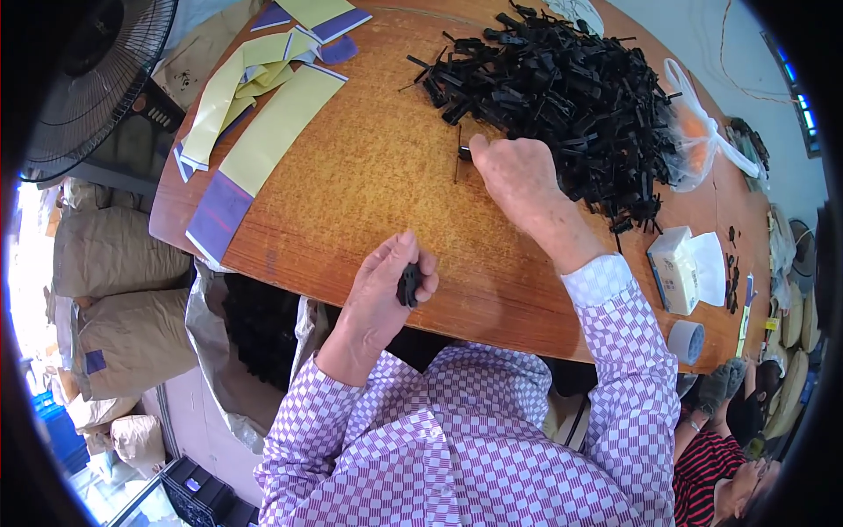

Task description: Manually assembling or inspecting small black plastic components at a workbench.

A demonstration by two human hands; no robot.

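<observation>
My left hand [376, 285] is closed near the table's front edge, with a small black plastic part [408, 285] gripped between the fingers and thumb. Whether more than one piece is in that hand I cannot tell. Further forward, my right hand [520, 176] pinches a black plastic piece [463, 153] with a thin stem at its fingertips; the fingers partly hide it. That hand is at the near-left side of a large heap of black plastic parts [562, 97], many with thin sticks on them.
Yellow-and-purple strips [285, 123] lie on the left of the wooden table [378, 176]. On the right are a knotted plastic bag [698, 132], a tissue pack [674, 270] and a tape roll [686, 341]. An open sack [211, 342] holds black parts below. A gloved co-worker [720, 386] is at far right.
</observation>
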